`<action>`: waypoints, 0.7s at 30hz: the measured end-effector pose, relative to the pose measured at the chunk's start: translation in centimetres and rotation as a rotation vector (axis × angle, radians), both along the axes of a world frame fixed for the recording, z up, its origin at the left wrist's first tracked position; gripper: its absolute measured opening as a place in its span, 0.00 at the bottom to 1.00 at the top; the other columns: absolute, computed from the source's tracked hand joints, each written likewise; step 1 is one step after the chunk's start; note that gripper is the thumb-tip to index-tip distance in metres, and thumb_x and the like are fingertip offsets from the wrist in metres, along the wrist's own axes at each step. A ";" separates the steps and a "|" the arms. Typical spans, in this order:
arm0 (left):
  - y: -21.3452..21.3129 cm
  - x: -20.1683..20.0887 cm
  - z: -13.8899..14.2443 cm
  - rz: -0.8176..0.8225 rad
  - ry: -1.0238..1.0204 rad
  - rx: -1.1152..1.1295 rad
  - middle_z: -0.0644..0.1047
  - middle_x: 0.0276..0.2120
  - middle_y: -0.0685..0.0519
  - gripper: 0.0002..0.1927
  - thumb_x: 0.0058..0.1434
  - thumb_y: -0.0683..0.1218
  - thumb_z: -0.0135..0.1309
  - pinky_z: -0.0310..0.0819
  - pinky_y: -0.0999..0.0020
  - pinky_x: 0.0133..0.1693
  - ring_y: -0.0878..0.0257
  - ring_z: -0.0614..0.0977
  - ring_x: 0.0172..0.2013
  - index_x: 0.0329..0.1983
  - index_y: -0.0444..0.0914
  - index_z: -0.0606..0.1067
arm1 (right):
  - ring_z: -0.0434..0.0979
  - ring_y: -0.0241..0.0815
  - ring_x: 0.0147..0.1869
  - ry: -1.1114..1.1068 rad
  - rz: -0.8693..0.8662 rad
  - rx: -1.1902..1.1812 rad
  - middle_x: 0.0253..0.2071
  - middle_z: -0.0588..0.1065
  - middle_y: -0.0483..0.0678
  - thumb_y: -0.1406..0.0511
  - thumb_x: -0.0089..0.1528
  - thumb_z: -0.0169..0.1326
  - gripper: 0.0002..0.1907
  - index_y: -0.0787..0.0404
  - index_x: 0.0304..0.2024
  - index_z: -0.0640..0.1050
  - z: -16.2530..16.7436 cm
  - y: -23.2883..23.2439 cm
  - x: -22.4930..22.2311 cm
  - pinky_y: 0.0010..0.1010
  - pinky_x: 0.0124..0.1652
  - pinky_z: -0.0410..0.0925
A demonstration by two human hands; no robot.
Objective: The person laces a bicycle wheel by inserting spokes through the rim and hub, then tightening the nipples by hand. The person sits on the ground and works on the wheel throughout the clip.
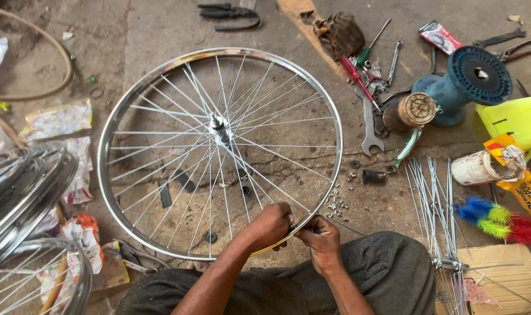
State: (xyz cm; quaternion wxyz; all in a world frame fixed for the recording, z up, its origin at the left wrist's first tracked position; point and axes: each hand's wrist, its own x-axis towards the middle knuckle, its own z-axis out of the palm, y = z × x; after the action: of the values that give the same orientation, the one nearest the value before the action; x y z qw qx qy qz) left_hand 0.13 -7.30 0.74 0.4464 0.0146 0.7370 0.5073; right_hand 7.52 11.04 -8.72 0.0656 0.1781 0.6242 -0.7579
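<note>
Wheel rim (160, 81), laced with spokes to its hub (220, 123), lies flat on the concrete floor (160, 29), both hands pinching its near edge, left hand (269, 224) and right hand (319, 238) closed, with loose spokes (431, 192) unused alongside.

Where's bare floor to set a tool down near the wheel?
Bare concrete lies above the wheel rim, left of the black pliers, and between the rim's right side and the loose spokes. The right, around the wrench and blue spool, is crowded.
</note>
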 end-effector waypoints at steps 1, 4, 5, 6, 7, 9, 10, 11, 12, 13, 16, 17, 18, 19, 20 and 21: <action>0.5 0.4 -0.3 -0.029 0.047 -0.009 0.77 0.32 0.42 0.15 0.74 0.47 0.37 0.80 0.62 0.25 0.58 0.80 0.25 0.46 0.32 0.72 | 0.77 0.39 0.36 -0.011 0.004 0.007 0.32 0.80 0.48 0.71 0.51 0.69 0.10 0.62 0.34 0.81 -0.4 0.7 0.2 0.31 0.37 0.74; 4.1 3.3 -3.9 -0.095 0.097 0.043 0.77 0.32 0.43 0.15 0.74 0.47 0.39 0.82 0.63 0.25 0.58 0.81 0.25 0.44 0.31 0.74 | 0.82 0.39 0.36 -0.123 0.040 0.127 0.31 0.82 0.46 0.72 0.48 0.69 0.11 0.61 0.32 0.81 -2.6 4.4 2.7 0.31 0.41 0.79; 4.1 3.2 -4.2 -0.116 0.108 0.077 0.77 0.32 0.43 0.15 0.73 0.47 0.40 0.83 0.63 0.26 0.59 0.81 0.25 0.43 0.31 0.74 | 0.84 0.39 0.36 -0.165 0.052 0.188 0.31 0.82 0.46 0.72 0.47 0.69 0.12 0.61 0.31 0.81 -2.6 4.7 2.7 0.32 0.42 0.81; 4.2 3.0 -5.1 -0.103 0.121 0.081 0.77 0.31 0.43 0.15 0.73 0.46 0.40 0.82 0.63 0.26 0.58 0.82 0.25 0.43 0.30 0.74 | 0.82 0.38 0.35 -0.125 0.034 0.129 0.31 0.82 0.46 0.72 0.48 0.69 0.12 0.61 0.32 0.81 -3.4 5.2 2.8 0.32 0.40 0.80; 4.6 3.3 -6.4 -0.090 0.125 0.086 0.78 0.31 0.43 0.15 0.73 0.46 0.40 0.82 0.63 0.26 0.58 0.83 0.24 0.43 0.30 0.73 | 0.81 0.38 0.35 -0.091 0.018 0.071 0.31 0.81 0.46 0.73 0.48 0.69 0.12 0.62 0.33 0.81 -4.7 5.6 3.1 0.32 0.39 0.78; 5.0 3.2 -7.7 -0.061 0.094 0.140 0.79 0.30 0.43 0.13 0.72 0.45 0.42 0.80 0.61 0.27 0.57 0.84 0.25 0.44 0.30 0.73 | 0.79 0.37 0.35 -0.039 0.011 0.027 0.32 0.81 0.47 0.74 0.51 0.69 0.11 0.63 0.34 0.81 -5.8 6.1 3.2 0.31 0.39 0.76; 5.0 3.0 -7.7 -0.045 0.065 0.180 0.79 0.31 0.43 0.12 0.71 0.45 0.45 0.79 0.61 0.27 0.58 0.84 0.26 0.45 0.31 0.73 | 0.79 0.36 0.35 -0.013 0.022 0.034 0.32 0.81 0.47 0.74 0.52 0.69 0.10 0.64 0.35 0.81 -6.1 6.0 3.0 0.30 0.40 0.75; 4.9 2.8 -7.8 -0.032 0.043 0.214 0.80 0.31 0.44 0.11 0.70 0.45 0.47 0.79 0.60 0.28 0.58 0.84 0.26 0.46 0.31 0.73 | 0.79 0.36 0.36 0.020 0.032 0.035 0.33 0.81 0.48 0.74 0.54 0.69 0.09 0.65 0.35 0.81 -6.4 6.0 2.7 0.30 0.40 0.75; 4.6 2.6 -7.4 -0.048 0.114 0.170 0.80 0.31 0.43 0.13 0.72 0.47 0.47 0.78 0.60 0.28 0.57 0.84 0.25 0.44 0.30 0.74 | 0.80 0.36 0.36 0.017 0.039 -0.001 0.33 0.81 0.47 0.74 0.54 0.68 0.09 0.65 0.35 0.81 -6.4 5.8 2.4 0.30 0.40 0.76; 4.4 2.4 -7.0 -0.067 0.187 0.126 0.80 0.30 0.42 0.16 0.73 0.48 0.48 0.77 0.60 0.28 0.57 0.84 0.24 0.43 0.29 0.75 | 0.81 0.36 0.36 0.015 0.045 -0.037 0.32 0.81 0.47 0.74 0.54 0.67 0.09 0.64 0.35 0.81 -6.3 5.6 2.1 0.30 0.40 0.77; 3.7 2.2 -5.9 -0.076 0.234 -0.033 0.81 0.28 0.42 0.20 0.74 0.53 0.49 0.76 0.60 0.29 0.57 0.83 0.24 0.43 0.30 0.78 | 0.81 0.36 0.36 0.011 0.084 -0.046 0.32 0.81 0.46 0.76 0.53 0.67 0.10 0.64 0.35 0.81 -6.0 5.1 1.7 0.30 0.39 0.78; 3.4 2.1 -5.7 -0.071 0.222 -0.092 0.81 0.28 0.42 0.21 0.74 0.55 0.48 0.76 0.60 0.30 0.57 0.83 0.24 0.44 0.32 0.79 | 0.80 0.35 0.36 0.010 0.103 -0.035 0.32 0.81 0.45 0.76 0.52 0.67 0.11 0.64 0.35 0.81 -5.9 4.8 1.6 0.29 0.39 0.78; 3.0 1.8 -5.6 -0.081 0.167 -0.023 0.81 0.30 0.44 0.18 0.73 0.53 0.48 0.77 0.60 0.32 0.58 0.83 0.26 0.45 0.33 0.78 | 0.81 0.35 0.36 0.027 0.090 -0.036 0.32 0.81 0.46 0.76 0.52 0.67 0.10 0.64 0.35 0.81 -5.9 4.6 1.7 0.29 0.39 0.78; 2.6 1.6 -5.6 -0.090 0.109 0.045 0.81 0.33 0.45 0.16 0.71 0.51 0.48 0.78 0.60 0.34 0.59 0.83 0.29 0.47 0.34 0.76 | 0.81 0.36 0.36 0.043 0.077 -0.037 0.33 0.82 0.46 0.76 0.52 0.67 0.10 0.64 0.35 0.81 -5.8 4.3 1.7 0.29 0.39 0.78; 2.2 1.4 -5.7 -0.098 0.056 0.112 0.82 0.35 0.46 0.14 0.70 0.49 0.47 0.80 0.60 0.35 0.60 0.83 0.31 0.49 0.35 0.75 | 0.81 0.36 0.37 0.063 0.066 -0.039 0.33 0.82 0.46 0.76 0.53 0.67 0.10 0.64 0.35 0.81 -5.7 4.1 1.6 0.29 0.39 0.78; 1.9 1.2 -5.8 -0.105 0.083 0.085 0.81 0.36 0.46 0.14 0.70 0.49 0.47 0.79 0.60 0.37 0.59 0.82 0.33 0.49 0.35 0.75 | 0.82 0.36 0.37 0.066 0.068 -0.033 0.33 0.82 0.47 0.75 0.53 0.67 0.10 0.64 0.35 0.81 -5.5 3.8 1.4 0.30 0.39 0.78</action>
State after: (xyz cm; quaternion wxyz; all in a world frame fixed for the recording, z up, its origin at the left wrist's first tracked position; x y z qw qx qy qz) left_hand 1.35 -5.44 -5.10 0.4404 0.0932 0.7308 0.5131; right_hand 8.95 14.84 -14.27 0.0736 0.1308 0.6190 -0.7709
